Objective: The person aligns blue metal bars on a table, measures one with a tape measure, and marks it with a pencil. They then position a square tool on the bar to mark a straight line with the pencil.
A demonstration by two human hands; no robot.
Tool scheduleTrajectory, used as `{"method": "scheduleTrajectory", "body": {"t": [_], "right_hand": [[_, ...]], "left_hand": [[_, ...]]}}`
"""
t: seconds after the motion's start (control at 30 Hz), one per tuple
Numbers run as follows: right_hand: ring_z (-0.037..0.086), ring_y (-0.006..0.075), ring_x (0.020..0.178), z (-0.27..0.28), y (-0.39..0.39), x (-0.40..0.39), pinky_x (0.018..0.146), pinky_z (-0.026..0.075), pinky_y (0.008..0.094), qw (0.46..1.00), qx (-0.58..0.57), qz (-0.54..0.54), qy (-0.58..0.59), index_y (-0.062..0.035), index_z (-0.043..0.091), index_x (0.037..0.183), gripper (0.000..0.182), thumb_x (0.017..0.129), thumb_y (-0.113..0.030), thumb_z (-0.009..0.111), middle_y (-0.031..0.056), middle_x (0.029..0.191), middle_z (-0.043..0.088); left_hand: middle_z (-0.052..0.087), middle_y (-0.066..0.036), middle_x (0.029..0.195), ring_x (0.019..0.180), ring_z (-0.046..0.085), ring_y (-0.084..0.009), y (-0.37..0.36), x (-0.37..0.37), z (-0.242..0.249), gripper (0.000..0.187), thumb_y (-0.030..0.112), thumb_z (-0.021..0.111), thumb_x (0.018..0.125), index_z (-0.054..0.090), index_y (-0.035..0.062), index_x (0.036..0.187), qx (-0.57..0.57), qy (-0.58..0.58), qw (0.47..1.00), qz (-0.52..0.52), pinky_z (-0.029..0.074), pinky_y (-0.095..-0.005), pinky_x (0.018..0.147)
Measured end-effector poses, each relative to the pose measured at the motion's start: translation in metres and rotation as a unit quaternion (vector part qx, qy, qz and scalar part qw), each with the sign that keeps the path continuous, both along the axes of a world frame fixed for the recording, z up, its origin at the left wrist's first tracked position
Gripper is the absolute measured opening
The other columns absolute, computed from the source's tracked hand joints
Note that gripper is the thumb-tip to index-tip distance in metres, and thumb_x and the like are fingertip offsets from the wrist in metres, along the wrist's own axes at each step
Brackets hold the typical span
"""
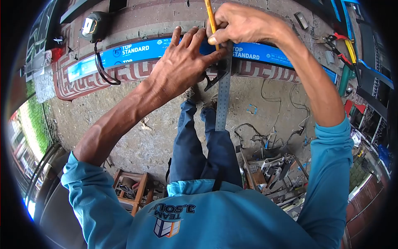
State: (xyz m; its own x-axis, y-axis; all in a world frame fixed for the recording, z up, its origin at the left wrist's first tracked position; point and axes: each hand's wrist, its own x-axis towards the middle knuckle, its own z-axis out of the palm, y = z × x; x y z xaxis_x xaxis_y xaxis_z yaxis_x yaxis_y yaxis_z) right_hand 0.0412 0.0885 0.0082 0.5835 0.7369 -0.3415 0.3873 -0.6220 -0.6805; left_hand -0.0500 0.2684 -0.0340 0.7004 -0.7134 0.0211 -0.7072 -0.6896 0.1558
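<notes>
A long bar with blue printed film (pixel 137 52) lies across the patterned cloth on the bench. Across it sits a combination square, its steel blade (pixel 222 103) sticking out toward me past the bench edge and its dark head partly hidden by my left hand. My left hand (pixel 182 60) has its fingers spread over the bar, while its thumb presses the square against it. In my right hand (pixel 244 27) a yellow pencil (pixel 211 16) is pinched, pointing down beside the blade at the bar. The pencil's tip is hidden behind my left thumb.
A tape measure (pixel 94 27) with a black strap sits at the left on the bench. Red-handled pliers (pixel 338 43) and a green-handled tool (pixel 345 79) are at the right. Cables (pixel 269 137) and piled scraps cover the floor; a wooden frame (pixel 139 193) stands below left.
</notes>
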Motion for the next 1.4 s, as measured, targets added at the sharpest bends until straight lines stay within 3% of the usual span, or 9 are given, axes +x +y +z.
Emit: {"method": "scheduleTrajectory", "body": {"t": [0.33,0.67,0.8,0.93,1.07,1.13,1.2,1.3,1.4], "right_hand": [[0.057,0.0121,0.056,0.045,-0.003,0.017,0.047,0.044,0.0281,0.976,0.032,-0.214,0.034,0.0038,0.065,0.08,0.022,0.079,-0.018,0.061,0.0089,0.064,0.063],[0.055,0.0132,0.053,0.014,-0.003,0.022,0.048,0.044,0.029,0.99,-0.056,-0.075,0.106,-0.0011,0.066,0.083,0.024,0.077,-0.024,0.063,0.0073,0.066,0.063],[0.051,0.0098,0.045,-0.014,0.004,0.008,0.04,0.041,0.0244,0.985,-0.037,-0.018,0.169,0.0028,0.062,0.089,0.029,0.08,-0.025,0.062,0.0064,0.061,0.059],[0.057,0.0235,0.054,-0.011,0.001,0.022,0.052,0.045,0.0347,0.991,-0.026,0.049,-0.123,0.0017,0.061,0.086,0.027,0.081,-0.025,0.061,0.0105,0.064,0.06],[0.055,0.0229,0.056,0.054,-0.011,0.015,0.054,0.043,0.0347,0.862,0.246,-0.282,-0.343,0.0,0.057,0.078,0.03,0.087,-0.029,0.057,0.0119,0.065,0.058],[0.052,0.0174,0.053,0.086,-0.033,-0.014,0.051,0.041,0.0352,0.882,0.211,-0.389,-0.164,-0.0006,0.053,0.071,0.037,0.088,-0.033,0.056,0.0086,0.059,0.053],[0.057,0.0369,0.065,0.067,-0.061,-0.04,0.06,0.045,0.044,0.897,0.027,-0.388,-0.208,0.0018,0.056,0.084,0.028,0.086,-0.026,0.056,0.0217,0.07,0.057],[0.059,0.0409,0.08,0.018,-0.099,-0.093,0.067,0.045,0.0485,0.89,-0.075,-0.436,-0.106,-0.0041,0.06,0.093,0.021,0.082,-0.021,0.057,0.0223,0.083,0.061],[0.06,0.0373,0.083,0.022,-0.125,-0.143,0.07,0.047,0.0449,0.868,-0.081,-0.472,-0.133,-0.0067,0.062,0.099,0.022,0.081,-0.02,0.057,0.0191,0.087,0.063]], "left_hand": [[0.04,-0.019,0.132,0.125,0.038,-0.0344,0.002,0.001,0.0,0.076,0.027,0.078,0.065,0.042,0.0378,0.132,-0.003,0.013,1.0,0.009,0.028,-0.053,0.106],[0.047,-0.019,0.118,0.121,0.042,-0.0323,0.003,0.0,0.0,0.058,0.014,0.062,0.078,0.045,0.0304,0.131,-0.045,0.041,0.998,-0.004,0.029,-0.0508,0.104],[0.044,-0.016,0.123,0.113,0.045,-0.0329,0.004,0.002,0.004,0.076,0.017,0.078,0.059,0.049,0.0319,0.128,-0.053,0.013,0.998,-0.009,0.039,-0.0434,0.097],[0.046,-0.017,0.119,0.115,0.043,-0.0317,0.004,0.005,0.018,0.063,0.013,0.065,0.069,0.049,0.0273,0.128,-0.055,0.059,0.997,-0.014,0.032,-0.048,0.101],[0.041,-0.017,0.125,0.119,0.04,-0.034,0.003,0.005,0.015,0.072,0.022,0.073,0.065,0.046,0.0276,0.131,-0.069,0.089,0.993,-0.027,0.029,-0.0525,0.102],[0.035,-0.021,0.135,0.126,0.034,-0.0378,0.006,0.002,0.01,0.075,0.024,0.072,0.068,0.039,0.0293,0.135,-0.055,0.068,0.996,-0.031,0.023,-0.0551,0.105],[0.029,-0.023,0.14,0.13,0.029,-0.0396,0.007,-0.001,0.013,0.073,0.024,0.069,0.072,0.036,0.0283,0.137,-0.061,0.071,0.995,-0.034,0.019,-0.0565,0.107],[0.031,-0.02,0.14,0.131,0.028,-0.0369,0.013,-0.012,0.0,0.069,0.026,0.066,0.076,0.037,0.0156,0.137,-0.093,0.002,0.992,-0.083,0.016,-0.057,0.108],[0.058,-0.01,0.103,0.096,0.054,-0.0275,0.0,-0.023,0.037,0.051,0.022,0.066,0.074,0.051,0.007,0.121,-0.116,0.142,0.983,-0.026,0.046,-0.04,0.084]]}}
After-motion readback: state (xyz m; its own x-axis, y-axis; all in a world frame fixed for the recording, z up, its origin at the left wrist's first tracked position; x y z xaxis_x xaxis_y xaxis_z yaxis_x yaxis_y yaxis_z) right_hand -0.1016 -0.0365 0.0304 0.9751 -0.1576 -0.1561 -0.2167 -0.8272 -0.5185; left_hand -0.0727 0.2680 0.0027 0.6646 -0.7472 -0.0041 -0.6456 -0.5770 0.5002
